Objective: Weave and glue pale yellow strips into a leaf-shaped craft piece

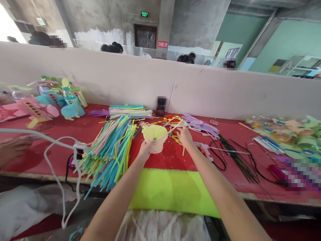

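My left hand [146,149] is closed on the lower left part of a fan-shaped piece [153,131], pale yellow above and cream below, with a small grey spot at its middle. To its right, my right hand [185,134] pinches a thin pale strip [177,124], which looks like a chenille stem. Left of my hands lies a big heap of chenille stems [110,150] in blue, yellow, pink and green. Red and yellow pieces [173,118] lie just beyond my hands. A bright green sheet [170,190] hangs at the table's front edge.
The red table [160,162] ends at a white partition [120,77]. Purple stems [200,125], a glue gun [206,152] and dark wires [238,159] lie right. Bottle crafts [71,102] stand left, near another person's hand [15,149] and a white cable [54,140].
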Demonstrator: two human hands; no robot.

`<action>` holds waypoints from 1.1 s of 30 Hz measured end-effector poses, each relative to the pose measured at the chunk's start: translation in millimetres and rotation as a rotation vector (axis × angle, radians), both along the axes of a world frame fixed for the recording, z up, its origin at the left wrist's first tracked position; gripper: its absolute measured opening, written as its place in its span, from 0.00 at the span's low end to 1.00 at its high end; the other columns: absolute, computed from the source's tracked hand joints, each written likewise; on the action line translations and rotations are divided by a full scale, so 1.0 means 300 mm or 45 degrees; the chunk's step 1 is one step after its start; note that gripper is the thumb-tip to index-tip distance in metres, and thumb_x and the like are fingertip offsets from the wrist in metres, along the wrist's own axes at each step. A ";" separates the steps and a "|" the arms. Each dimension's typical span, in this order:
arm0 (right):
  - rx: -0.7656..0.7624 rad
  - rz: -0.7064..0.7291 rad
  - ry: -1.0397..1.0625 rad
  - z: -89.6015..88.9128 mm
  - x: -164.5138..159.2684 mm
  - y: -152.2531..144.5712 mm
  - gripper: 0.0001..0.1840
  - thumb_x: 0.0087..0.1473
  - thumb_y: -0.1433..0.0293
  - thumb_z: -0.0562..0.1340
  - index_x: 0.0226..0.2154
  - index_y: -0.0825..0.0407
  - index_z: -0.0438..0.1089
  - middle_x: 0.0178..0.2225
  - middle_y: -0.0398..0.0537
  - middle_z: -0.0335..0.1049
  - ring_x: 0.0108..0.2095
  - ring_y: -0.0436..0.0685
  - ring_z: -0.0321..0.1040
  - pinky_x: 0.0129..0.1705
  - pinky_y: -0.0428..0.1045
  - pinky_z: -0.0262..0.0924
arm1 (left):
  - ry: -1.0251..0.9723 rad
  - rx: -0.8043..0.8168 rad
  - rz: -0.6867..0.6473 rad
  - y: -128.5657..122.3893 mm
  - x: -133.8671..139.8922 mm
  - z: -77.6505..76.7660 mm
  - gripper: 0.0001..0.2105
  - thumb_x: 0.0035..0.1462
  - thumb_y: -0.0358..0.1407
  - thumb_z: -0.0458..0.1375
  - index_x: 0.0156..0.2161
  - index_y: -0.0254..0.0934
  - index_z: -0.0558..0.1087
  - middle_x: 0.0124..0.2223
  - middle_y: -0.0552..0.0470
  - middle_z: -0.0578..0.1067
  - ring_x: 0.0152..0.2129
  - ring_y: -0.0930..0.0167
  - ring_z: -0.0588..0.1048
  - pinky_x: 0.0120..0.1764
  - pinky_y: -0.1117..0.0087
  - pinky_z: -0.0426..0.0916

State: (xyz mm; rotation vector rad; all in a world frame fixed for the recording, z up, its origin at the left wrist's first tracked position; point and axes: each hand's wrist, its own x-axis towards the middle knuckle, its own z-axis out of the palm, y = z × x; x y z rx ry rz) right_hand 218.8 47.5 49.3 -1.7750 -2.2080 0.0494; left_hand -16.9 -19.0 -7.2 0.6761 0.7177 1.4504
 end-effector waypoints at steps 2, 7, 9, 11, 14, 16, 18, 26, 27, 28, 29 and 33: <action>0.021 -0.076 0.287 -0.022 -0.024 -0.054 0.18 0.63 0.61 0.58 0.52 0.50 0.67 0.55 0.53 0.65 0.51 0.58 0.67 0.53 0.59 0.65 | 0.020 -0.002 0.005 0.001 0.002 0.000 0.18 0.58 0.37 0.62 0.53 0.34 0.71 0.52 0.44 0.76 0.47 0.64 0.76 0.53 0.52 0.68; -0.156 -0.037 0.930 -0.111 -0.123 -0.185 0.20 0.63 0.57 0.57 0.48 0.54 0.69 0.43 0.49 0.74 0.40 0.54 0.73 0.44 0.55 0.70 | 0.115 0.001 0.026 -0.004 0.008 0.003 0.17 0.61 0.39 0.59 0.52 0.34 0.71 0.52 0.45 0.74 0.47 0.65 0.75 0.51 0.54 0.70; -0.219 -0.015 1.127 -0.138 -0.163 -0.216 0.21 0.63 0.54 0.56 0.45 0.55 0.71 0.40 0.49 0.75 0.38 0.54 0.74 0.42 0.53 0.70 | 0.175 0.000 0.012 -0.009 0.010 0.006 0.16 0.61 0.39 0.59 0.52 0.34 0.70 0.52 0.45 0.74 0.46 0.65 0.74 0.49 0.55 0.71; -0.254 -0.009 1.283 -0.154 -0.188 -0.231 0.21 0.62 0.54 0.57 0.42 0.54 0.72 0.39 0.49 0.77 0.38 0.54 0.74 0.43 0.53 0.70 | 0.242 -0.004 -0.020 -0.015 0.013 0.009 0.16 0.61 0.39 0.59 0.51 0.34 0.70 0.51 0.45 0.74 0.45 0.65 0.75 0.48 0.56 0.72; -0.286 -0.041 1.438 -0.158 -0.190 -0.235 0.18 0.58 0.56 0.62 0.40 0.55 0.73 0.38 0.47 0.77 0.38 0.54 0.74 0.44 0.53 0.69 | 0.350 -0.017 -0.045 -0.022 0.022 0.015 0.15 0.61 0.40 0.58 0.50 0.34 0.71 0.50 0.46 0.74 0.44 0.66 0.75 0.46 0.57 0.72; -0.320 -0.072 1.493 -0.155 -0.174 -0.235 0.17 0.58 0.58 0.63 0.40 0.55 0.73 0.37 0.46 0.76 0.36 0.53 0.74 0.42 0.53 0.69 | 0.436 -0.031 -0.015 -0.025 0.029 0.018 0.16 0.62 0.41 0.58 0.51 0.34 0.70 0.51 0.45 0.73 0.44 0.66 0.75 0.46 0.57 0.72; -0.370 -0.101 1.517 -0.153 -0.150 -0.241 0.15 0.59 0.60 0.63 0.41 0.56 0.72 0.38 0.46 0.75 0.36 0.52 0.73 0.40 0.52 0.69 | 0.558 -0.053 0.038 -0.033 0.028 0.024 0.17 0.62 0.42 0.57 0.52 0.35 0.70 0.51 0.45 0.73 0.44 0.66 0.75 0.45 0.57 0.73; -0.646 -0.187 1.338 -0.147 -0.092 -0.291 0.13 0.61 0.63 0.61 0.42 0.56 0.70 0.39 0.46 0.72 0.35 0.51 0.71 0.37 0.50 0.70 | 1.538 -0.155 0.462 -0.126 -0.179 0.146 0.14 0.60 0.37 0.56 0.50 0.37 0.71 0.56 0.41 0.70 0.57 0.58 0.66 0.58 0.54 0.60; -0.659 -0.191 1.299 -0.142 -0.091 -0.295 0.13 0.62 0.63 0.61 0.42 0.56 0.70 0.39 0.46 0.72 0.35 0.50 0.71 0.37 0.50 0.70 | 1.666 -0.190 0.537 -0.129 -0.216 0.165 0.17 0.59 0.37 0.57 0.53 0.37 0.70 0.60 0.38 0.67 0.61 0.54 0.61 0.60 0.53 0.57; -0.661 -0.200 1.259 -0.135 -0.089 -0.297 0.13 0.62 0.62 0.61 0.42 0.56 0.70 0.38 0.45 0.72 0.34 0.50 0.71 0.36 0.49 0.70 | 1.786 -0.237 0.604 -0.127 -0.248 0.180 0.20 0.58 0.36 0.57 0.55 0.35 0.67 0.63 0.35 0.63 0.64 0.51 0.55 0.60 0.49 0.55; -0.652 -0.214 1.216 -0.128 -0.089 -0.300 0.13 0.61 0.62 0.61 0.40 0.56 0.70 0.36 0.45 0.73 0.33 0.50 0.71 0.36 0.49 0.70 | 1.897 -0.285 0.640 -0.121 -0.275 0.189 0.23 0.56 0.36 0.58 0.57 0.33 0.65 0.64 0.32 0.60 0.65 0.48 0.52 0.60 0.47 0.54; -0.477 -0.352 1.034 -0.094 -0.085 -0.321 0.17 0.59 0.58 0.61 0.29 0.55 0.72 0.29 0.50 0.74 0.33 0.55 0.73 0.35 0.48 0.66 | 2.236 -0.457 0.550 -0.082 -0.334 0.187 0.23 0.51 0.33 0.64 0.53 0.29 0.68 0.59 0.32 0.66 0.60 0.49 0.60 0.57 0.46 0.58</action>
